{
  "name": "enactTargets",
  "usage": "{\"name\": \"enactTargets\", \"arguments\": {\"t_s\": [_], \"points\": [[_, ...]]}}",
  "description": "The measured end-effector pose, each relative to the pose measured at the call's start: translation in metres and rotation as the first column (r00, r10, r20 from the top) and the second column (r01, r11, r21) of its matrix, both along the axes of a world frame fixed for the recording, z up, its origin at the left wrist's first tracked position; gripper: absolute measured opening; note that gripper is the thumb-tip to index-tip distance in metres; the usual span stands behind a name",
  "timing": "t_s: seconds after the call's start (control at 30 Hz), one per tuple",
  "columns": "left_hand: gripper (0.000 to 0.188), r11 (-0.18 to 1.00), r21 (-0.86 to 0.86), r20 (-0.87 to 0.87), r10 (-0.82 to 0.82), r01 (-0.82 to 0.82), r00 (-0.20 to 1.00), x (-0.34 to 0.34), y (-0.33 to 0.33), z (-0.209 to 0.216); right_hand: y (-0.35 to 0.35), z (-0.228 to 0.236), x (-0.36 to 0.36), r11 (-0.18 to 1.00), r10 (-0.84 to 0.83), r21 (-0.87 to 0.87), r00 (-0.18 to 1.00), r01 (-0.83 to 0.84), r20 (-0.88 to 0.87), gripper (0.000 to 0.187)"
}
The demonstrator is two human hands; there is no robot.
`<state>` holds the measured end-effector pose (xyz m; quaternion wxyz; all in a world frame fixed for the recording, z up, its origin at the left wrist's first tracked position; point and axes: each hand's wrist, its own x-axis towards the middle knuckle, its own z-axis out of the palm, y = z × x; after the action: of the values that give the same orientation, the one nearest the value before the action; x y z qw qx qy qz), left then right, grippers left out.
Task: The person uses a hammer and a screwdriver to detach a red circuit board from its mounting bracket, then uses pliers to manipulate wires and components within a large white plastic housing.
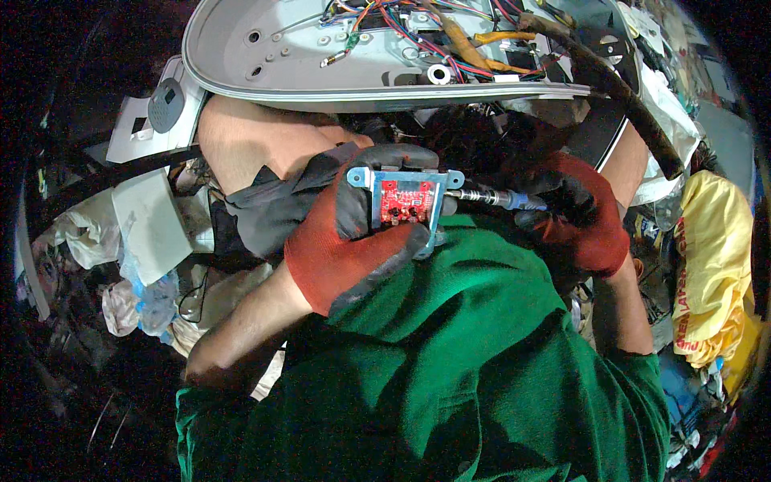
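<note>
In a red glove with black palm and fingers, my left hand [345,249] is closed round a small metal bracket [440,210] that frames a red circuit board [405,202]. Mounting ears with holes stick out at the bracket's top corners. My right hand [578,213], gloved alike, grips a screwdriver [490,197] with a blue-grey handle. Its metal shaft points left, and the tip meets the right side of the bracket; the exact contact spot is too small to make out. Part of the right-hand fingers lies in shadow.
A large grey plastic housing [265,60] lies across my knees, holding tangled wires [393,28]. A brown stick-like bar [634,108] slants down at its right. Yellow sacking [715,257] lies far right. White panels [148,225] and plastic scraps crowd the left.
</note>
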<state>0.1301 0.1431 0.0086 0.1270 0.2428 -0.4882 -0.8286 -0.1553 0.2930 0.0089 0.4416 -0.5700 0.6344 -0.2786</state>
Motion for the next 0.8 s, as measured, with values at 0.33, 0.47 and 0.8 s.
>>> {"name": "enactTargets", "arguments": {"t_s": [0.33, 0.47, 0.8], "points": [[0.055, 0.996, -0.004, -0.007, 0.093, -0.093, 0.996, -0.004, 0.01, 0.004, 0.014, -0.018, 0.003, 0.981, -0.047, -0.195, 0.986, 0.015, -0.161, 0.061], [0.054, 0.993, -0.099, -0.012, 0.069, -0.07, 0.998, -0.004, 0.008, 0.003, 0.005, -0.019, 0.003, 0.992, 0.002, -0.122, 0.993, -0.016, -0.114, 0.065], [0.054, 0.996, -0.064, 0.023, 0.057, -0.056, 0.998, -0.003, 0.008, -0.001, 0.004, -0.014, 0.011, 0.981, 0.039, -0.183, 0.993, -0.059, -0.112, 0.061]]}}
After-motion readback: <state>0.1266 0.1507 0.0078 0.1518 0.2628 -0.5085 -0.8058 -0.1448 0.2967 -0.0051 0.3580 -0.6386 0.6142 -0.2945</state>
